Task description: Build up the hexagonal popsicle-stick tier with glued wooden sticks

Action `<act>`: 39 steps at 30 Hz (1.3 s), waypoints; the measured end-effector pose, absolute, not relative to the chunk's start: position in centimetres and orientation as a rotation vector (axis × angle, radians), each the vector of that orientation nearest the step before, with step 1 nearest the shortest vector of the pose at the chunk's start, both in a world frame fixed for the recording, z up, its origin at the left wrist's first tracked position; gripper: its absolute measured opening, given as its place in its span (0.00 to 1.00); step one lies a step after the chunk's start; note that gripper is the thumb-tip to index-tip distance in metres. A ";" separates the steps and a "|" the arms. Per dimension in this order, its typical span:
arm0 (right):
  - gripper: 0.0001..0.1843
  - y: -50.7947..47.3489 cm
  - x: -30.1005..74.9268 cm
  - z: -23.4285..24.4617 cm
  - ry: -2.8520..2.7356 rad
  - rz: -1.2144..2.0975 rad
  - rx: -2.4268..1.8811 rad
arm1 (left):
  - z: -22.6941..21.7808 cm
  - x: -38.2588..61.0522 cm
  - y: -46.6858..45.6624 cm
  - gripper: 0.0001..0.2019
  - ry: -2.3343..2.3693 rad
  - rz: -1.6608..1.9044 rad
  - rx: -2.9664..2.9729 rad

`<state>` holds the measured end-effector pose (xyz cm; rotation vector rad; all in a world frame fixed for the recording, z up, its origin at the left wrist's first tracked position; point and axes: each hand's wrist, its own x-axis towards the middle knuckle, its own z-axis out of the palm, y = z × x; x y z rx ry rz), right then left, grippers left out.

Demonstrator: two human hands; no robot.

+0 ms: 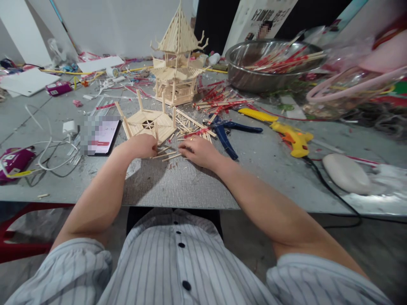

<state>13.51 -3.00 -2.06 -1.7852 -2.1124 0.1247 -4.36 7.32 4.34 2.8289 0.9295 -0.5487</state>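
My left hand (142, 146) rests on the grey table (190, 182) with its fingers curled, pinching the ends of thin wooden sticks (165, 155) that lie between both hands. My right hand (197, 151) lies palm down beside them, fingers bent over the other ends of the sticks. Just beyond my left hand sits a flat hexagonal stick base (149, 123) with upright posts. Loose sticks (187, 125) are heaped beyond my right hand. A finished stick pagoda (177, 63) stands further back.
Blue pliers (226, 134), a yellow glue gun (294, 139) with its black cord, and a yellow knife (257, 115) lie to the right. A steel bowl (248, 67) holds red-tipped sticks. A phone (101, 135), white charger cable (60, 148) and scattered scraps are on the left.
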 end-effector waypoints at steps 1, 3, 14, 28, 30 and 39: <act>0.12 -3.0 13.5 -2.1 -2.106 0.129 -1.784 | 4.5 -4.5 7.3 0.13 0.907 -0.512 2.812; 0.12 -3.0 13.6 -2.2 -2.090 0.141 -1.774 | 5.1 -4.9 7.3 0.11 0.853 -0.410 2.763; 0.12 -2.8 14.0 -2.6 -1.973 0.154 -1.725 | 6.9 -7.9 9.1 0.05 0.699 0.538 1.790; 0.11 -0.7 10.5 0.1 -2.427 0.168 -1.868 | 6.3 -5.3 6.4 0.20 0.629 0.459 1.627; 0.09 -0.5 10.2 0.2 -2.432 0.199 -1.915 | 6.0 -5.0 6.1 0.22 0.570 0.438 1.589; 0.04 -2.0 13.5 0.2 -1.619 0.463 -1.834 | 4.4 -3.4 5.8 0.03 0.714 0.575 1.482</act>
